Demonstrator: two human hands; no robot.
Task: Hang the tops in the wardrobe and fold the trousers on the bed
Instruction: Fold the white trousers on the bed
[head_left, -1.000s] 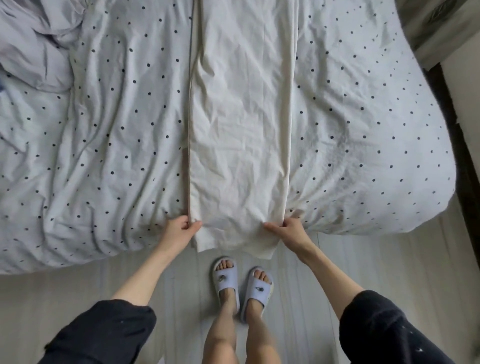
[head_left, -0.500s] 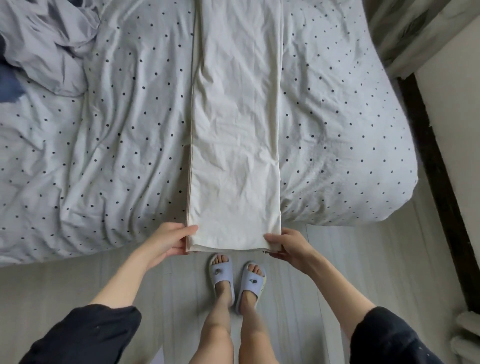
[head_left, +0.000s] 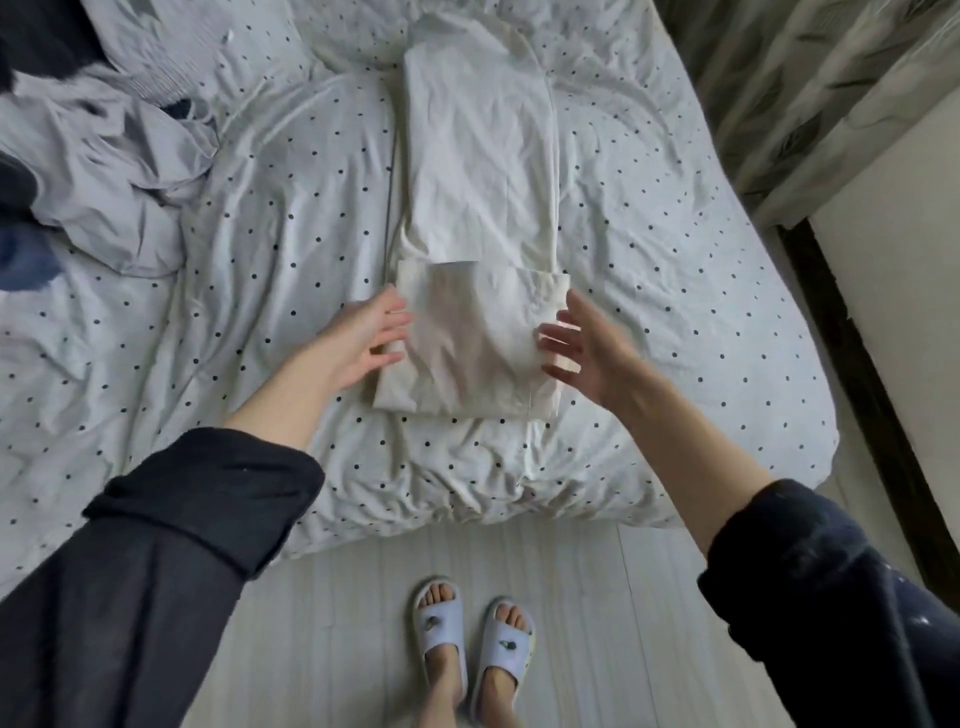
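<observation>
Cream cotton trousers (head_left: 478, 171) lie lengthwise down the middle of the bed, their near end folded back over itself into a squarish flap (head_left: 467, 343) that stops short of the mattress edge; a strip of bedding shows between the fold and that edge. One pair of trousers is in sight; nothing here serves as a container.

Left hand (head_left: 363, 338) lies flat at the flap's left side, fingers straight and spread, tips touching the cloth; right hand (head_left: 587, 348) hovers just beside the flap's right side, fingers apart and loose, gripping nothing; whether it touches the fabric cannot be told.

White duvet cover with small dark dots (head_left: 675, 291) spreads under the trousers, rumpled, with open bedding on both sides of them; its near edge curves down to the pale plank floor (head_left: 337, 623). At the far left sits a heap of pale lilac and dark garments (head_left: 104, 171), well apart from the trousers; their number cannot be counted.

Two dark sleeves (head_left: 156, 571) are pushed up the forearms; two pale blue slide sandals (head_left: 470, 629) stand on the floor near the bed's foot. A leaf-patterned curtain (head_left: 810, 88) hangs at the far right beside a white wall (head_left: 904, 249).
</observation>
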